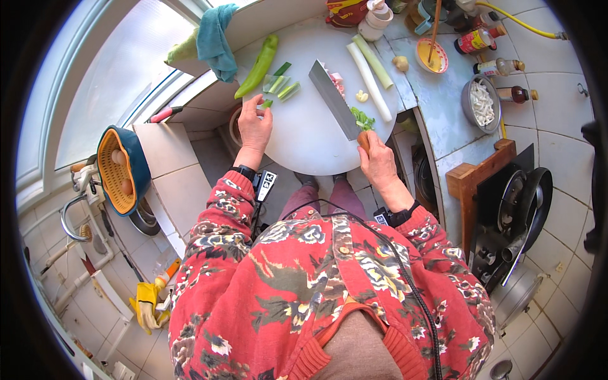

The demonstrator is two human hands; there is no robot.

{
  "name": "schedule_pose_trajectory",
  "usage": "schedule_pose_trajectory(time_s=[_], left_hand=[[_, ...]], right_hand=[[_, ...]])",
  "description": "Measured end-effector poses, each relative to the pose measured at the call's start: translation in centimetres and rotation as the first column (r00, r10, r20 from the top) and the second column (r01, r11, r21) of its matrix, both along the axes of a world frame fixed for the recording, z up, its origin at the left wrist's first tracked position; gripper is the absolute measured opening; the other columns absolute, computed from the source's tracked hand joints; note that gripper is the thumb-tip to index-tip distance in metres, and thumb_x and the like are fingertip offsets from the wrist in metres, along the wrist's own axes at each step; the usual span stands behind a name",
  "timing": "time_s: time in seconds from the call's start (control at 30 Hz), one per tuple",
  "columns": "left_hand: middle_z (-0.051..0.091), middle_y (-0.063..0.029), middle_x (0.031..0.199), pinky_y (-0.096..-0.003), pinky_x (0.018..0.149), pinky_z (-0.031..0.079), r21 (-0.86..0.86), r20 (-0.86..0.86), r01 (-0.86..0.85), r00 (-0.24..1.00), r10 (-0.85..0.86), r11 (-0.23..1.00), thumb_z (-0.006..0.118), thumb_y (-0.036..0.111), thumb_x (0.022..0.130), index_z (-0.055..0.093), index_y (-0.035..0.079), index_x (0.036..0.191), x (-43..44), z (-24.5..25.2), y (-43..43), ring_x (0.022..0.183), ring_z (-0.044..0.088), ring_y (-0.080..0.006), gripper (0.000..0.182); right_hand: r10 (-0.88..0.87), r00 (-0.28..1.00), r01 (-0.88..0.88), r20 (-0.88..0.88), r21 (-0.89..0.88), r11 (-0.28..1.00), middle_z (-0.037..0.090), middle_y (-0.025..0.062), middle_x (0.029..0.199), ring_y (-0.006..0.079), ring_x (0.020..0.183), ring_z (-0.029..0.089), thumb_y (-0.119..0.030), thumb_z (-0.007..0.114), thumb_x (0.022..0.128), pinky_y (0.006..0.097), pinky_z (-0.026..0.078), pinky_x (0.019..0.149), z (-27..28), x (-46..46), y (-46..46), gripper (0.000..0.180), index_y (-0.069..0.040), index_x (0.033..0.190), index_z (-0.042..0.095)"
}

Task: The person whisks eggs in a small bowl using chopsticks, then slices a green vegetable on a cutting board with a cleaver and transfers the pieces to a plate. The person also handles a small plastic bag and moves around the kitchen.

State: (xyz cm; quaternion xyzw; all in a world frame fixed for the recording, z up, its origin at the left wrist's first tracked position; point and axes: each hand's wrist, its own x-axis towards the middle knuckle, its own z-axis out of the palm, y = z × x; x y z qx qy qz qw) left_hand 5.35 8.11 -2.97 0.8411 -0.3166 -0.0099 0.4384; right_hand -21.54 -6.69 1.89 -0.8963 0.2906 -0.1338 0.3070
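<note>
My right hand (380,164) grips the wooden handle of a cleaver (335,99), whose broad blade lies slanting over a round white cutting board (304,147). At the board's left edge my left hand (254,124) has its fingers bent beside a small green piece (268,103); whether they touch it is unclear. Cut green pepper pieces (288,91) lie just above it, and a long green pepper (259,66) lies farther up. Chopped green onion (363,118) is right of the blade, with pink diced meat (337,80) partly behind it. Garlic cloves (362,96) and two leek stalks (370,80) lie at right.
On the tiled counter at right are a ginger piece (400,63), a bowl of yellow liquid (431,56), several bottles (496,67) and a metal bowl of white pieces (481,105). A basket with eggs (124,171) is at left. A teal cloth (216,42) hangs upper left.
</note>
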Motion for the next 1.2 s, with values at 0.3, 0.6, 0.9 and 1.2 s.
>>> schedule_pose_trajectory(time_s=[0.3,0.6,0.9,1.2], left_hand=[[0.06,-0.0091,0.093,-0.0321,0.064,0.05,0.053,0.008,0.086,0.996,-0.087,0.995,0.072,0.007,0.072,0.06,0.007,0.108,-0.1,-0.4,-2.6,0.063,0.061,-0.0179,0.038],[0.061,-0.01,0.092,-0.0317,0.062,0.05,0.026,0.036,0.162,0.986,-0.163,0.986,0.074,0.01,0.074,0.061,0.005,0.106,0.2,-1.5,-6.4,0.065,0.06,-0.0194,0.036],[0.061,-0.0097,0.101,-0.0327,0.073,0.051,0.03,0.229,0.006,0.973,-0.012,1.0,0.069,0.008,0.079,0.062,0.005,0.111,6.0,0.6,-4.6,0.083,0.062,-0.0223,0.033],[0.062,-0.0146,0.109,-0.0424,0.088,0.046,0.275,0.246,0.102,0.954,-0.172,0.956,0.074,0.022,0.072,0.06,0.007,0.113,10.4,-0.7,-4.4,0.103,0.057,-0.0337,0.046]], right_hand=[[-0.057,0.998,0.058,0.026,-0.007,0.998,0.062,0.0197,0.095,0.0411,0.082,0.061,-0.007,0.065,0.079,0.0456,0.051,0.068,-0.1,1.6,1.1,0.033,-0.005,0.108,0.048],[-0.217,0.976,0.216,0.001,0.053,0.975,0.062,0.0185,0.095,0.0398,0.085,0.061,-0.008,0.065,0.079,0.0453,0.051,0.071,-0.9,0.8,-1.9,0.033,-0.005,0.108,0.05],[-0.051,0.958,-0.008,0.283,0.2,0.98,0.057,0.0199,0.095,0.0407,0.087,0.059,-0.003,0.062,0.075,0.0426,0.049,0.073,-1.6,-0.3,-0.4,0.036,-0.002,0.108,0.047],[-0.023,0.945,-0.017,0.326,0.118,0.993,0.06,0.0175,0.092,0.0343,0.081,0.062,-0.003,0.068,0.076,0.038,0.05,0.07,-0.5,-2.7,3.1,0.035,0.0,0.109,0.055]])
